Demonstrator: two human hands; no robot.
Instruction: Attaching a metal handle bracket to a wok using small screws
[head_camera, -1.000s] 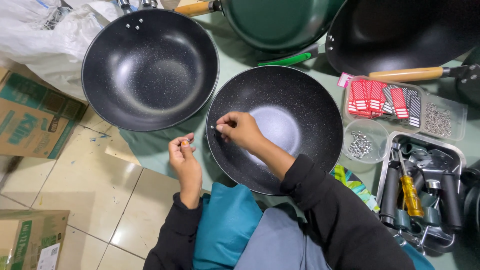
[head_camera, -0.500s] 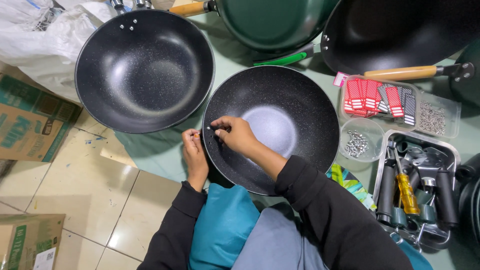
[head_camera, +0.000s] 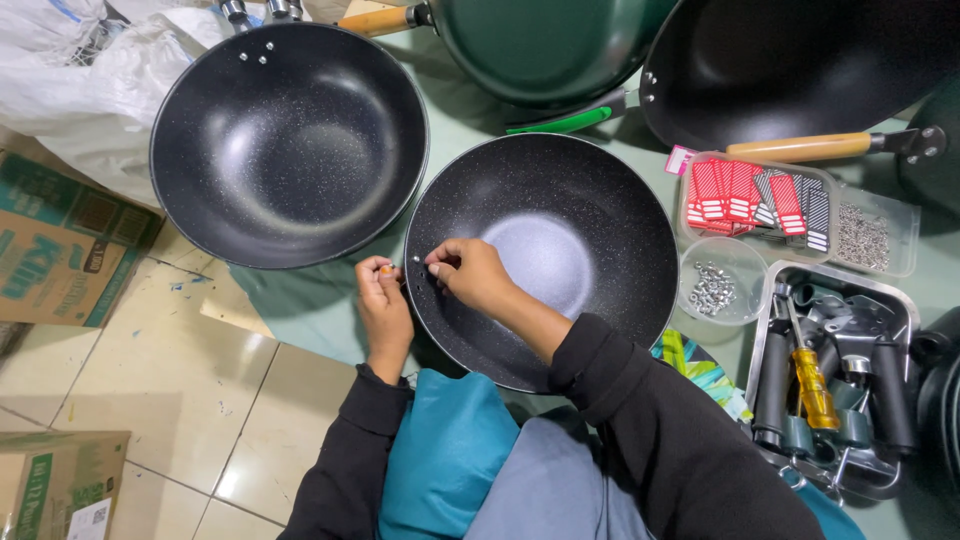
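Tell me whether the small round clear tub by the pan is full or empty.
Neither: the clear tub holds only a small heap of silvery hardware, with bare bottom around it. It sits right of the black pan.

We have one view only, from a camera worn on the head, facing almost straight down from above the lap. It sits close: the black pan (head_camera: 560, 240) on the green cloth fills the centre of the frame. Relative to that pan, we see a second black pan (head_camera: 288, 140) up and to the left, a metal tray (head_camera: 880, 285) of tools to the right, and tiled floor (head_camera: 130, 400) below left. No second view overlaps it.
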